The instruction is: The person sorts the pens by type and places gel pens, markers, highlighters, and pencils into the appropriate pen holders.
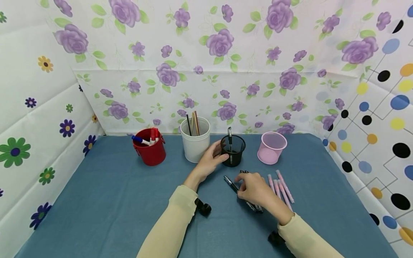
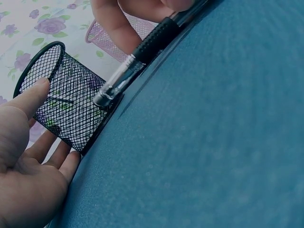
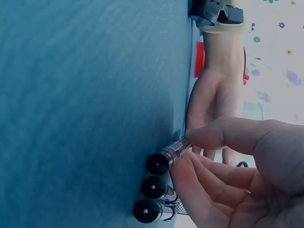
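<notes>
The left hand (image 1: 209, 161) curls round the side of the black mesh cup (image 1: 233, 157), thumb toward the front; a black pen (image 1: 230, 138) stands in that cup. In the left wrist view, thumb and fingers touch the mesh cup (image 2: 71, 99). The right hand (image 1: 256, 188) pinches a black pen (image 1: 231, 184) between thumb and fingers, low over the cloth; its clear tip end shows in the left wrist view as a pen (image 2: 142, 57). Beside it lie other black pens (image 1: 258, 208), whose round black ends (image 3: 154, 187) show in the right wrist view.
Several pink pens (image 1: 282, 188) lie right of the right hand. A pink mesh cup (image 1: 272, 148) stands at the back right. Left of the left hand are a white cup (image 1: 195, 143) with thin sticks and a red bucket (image 1: 151, 154) with markers. Patterned cloth walls surround the blue tabletop (image 1: 129, 208).
</notes>
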`<move>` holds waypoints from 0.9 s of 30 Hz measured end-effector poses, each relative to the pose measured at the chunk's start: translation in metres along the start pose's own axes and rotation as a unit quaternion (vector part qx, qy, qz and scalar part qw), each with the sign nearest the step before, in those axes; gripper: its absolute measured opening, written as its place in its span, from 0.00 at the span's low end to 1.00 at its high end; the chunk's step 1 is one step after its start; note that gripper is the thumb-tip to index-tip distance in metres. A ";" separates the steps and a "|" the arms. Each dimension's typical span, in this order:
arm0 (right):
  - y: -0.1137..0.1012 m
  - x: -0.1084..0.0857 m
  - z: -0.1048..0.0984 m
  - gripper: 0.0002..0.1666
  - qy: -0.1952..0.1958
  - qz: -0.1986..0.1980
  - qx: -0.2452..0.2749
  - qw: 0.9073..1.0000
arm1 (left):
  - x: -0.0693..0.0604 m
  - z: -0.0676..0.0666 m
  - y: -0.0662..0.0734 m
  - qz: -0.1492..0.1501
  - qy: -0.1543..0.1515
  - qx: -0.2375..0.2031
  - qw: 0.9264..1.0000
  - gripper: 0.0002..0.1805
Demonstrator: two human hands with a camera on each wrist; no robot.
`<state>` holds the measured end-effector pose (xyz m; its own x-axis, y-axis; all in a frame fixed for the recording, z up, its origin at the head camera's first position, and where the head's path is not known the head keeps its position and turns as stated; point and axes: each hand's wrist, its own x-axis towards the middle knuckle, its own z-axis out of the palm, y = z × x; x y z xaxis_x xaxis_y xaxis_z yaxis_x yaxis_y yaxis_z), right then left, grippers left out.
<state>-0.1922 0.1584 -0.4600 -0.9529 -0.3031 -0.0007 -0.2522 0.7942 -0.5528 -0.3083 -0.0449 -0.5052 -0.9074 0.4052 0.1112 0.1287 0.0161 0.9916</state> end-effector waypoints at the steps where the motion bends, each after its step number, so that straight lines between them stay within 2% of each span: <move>1: 0.001 0.000 0.000 0.17 0.000 -0.002 0.001 1.000 | 0.000 0.000 0.000 0.001 0.000 0.000 1.000 0.37; 9: 0.008 0.002 -0.007 0.16 -0.014 -0.012 0.030 0.999 | 0.001 0.000 -0.001 -0.001 0.001 -0.001 1.000 0.38; 21: 0.019 0.002 -0.018 0.17 -0.035 -0.051 0.088 0.994 | 0.001 0.001 -0.002 0.001 0.004 0.001 1.000 0.37; 27: 0.024 0.004 -0.022 0.17 -0.037 -0.050 0.115 0.991 | 0.002 0.000 -0.003 0.002 0.002 0.001 1.000 0.37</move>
<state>-0.2054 0.1881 -0.4546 -0.9080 -0.4190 0.0069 -0.2913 0.6194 -0.7290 -0.3102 -0.0437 -0.5078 -0.9082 0.4023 0.1156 0.1335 0.0165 0.9909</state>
